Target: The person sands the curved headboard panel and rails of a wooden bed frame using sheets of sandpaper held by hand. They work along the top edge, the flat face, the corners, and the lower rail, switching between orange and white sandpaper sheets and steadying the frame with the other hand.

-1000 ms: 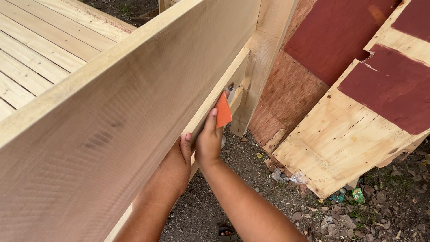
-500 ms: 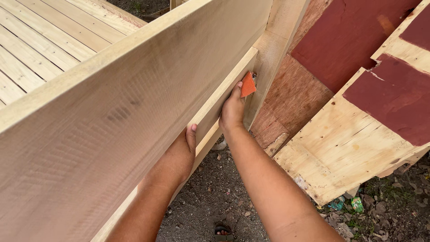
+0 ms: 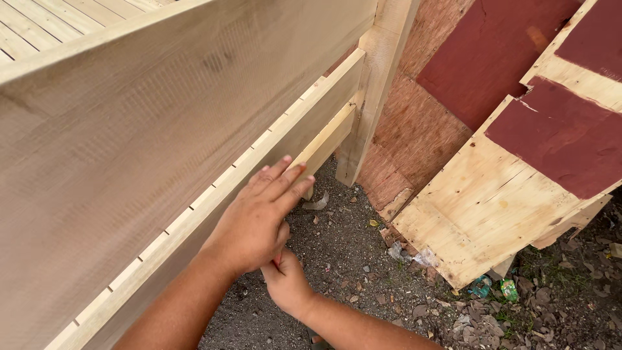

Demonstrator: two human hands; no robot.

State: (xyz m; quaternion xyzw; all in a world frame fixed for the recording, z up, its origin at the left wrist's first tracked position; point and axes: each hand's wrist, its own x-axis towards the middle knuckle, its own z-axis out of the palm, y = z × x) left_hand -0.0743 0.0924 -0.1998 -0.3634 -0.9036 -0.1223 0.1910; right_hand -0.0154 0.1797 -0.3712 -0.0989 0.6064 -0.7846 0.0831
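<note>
Here my left hand (image 3: 249,223) lies flat, fingers spread, on the lower rail (image 3: 285,152) of the bare wooden frame (image 3: 129,142), while my right hand (image 3: 288,285) below pinches something orange, barely visible, so smoothing looks underway, with more rail left.

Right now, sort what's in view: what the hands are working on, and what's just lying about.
In hand:
left hand, flat on the lower wooden rail
right hand, below it, with a sliver of orange showing
wooden side panel

Lying about:
red-painted plywood sheets
green litter
wood chips on the dirt
</note>
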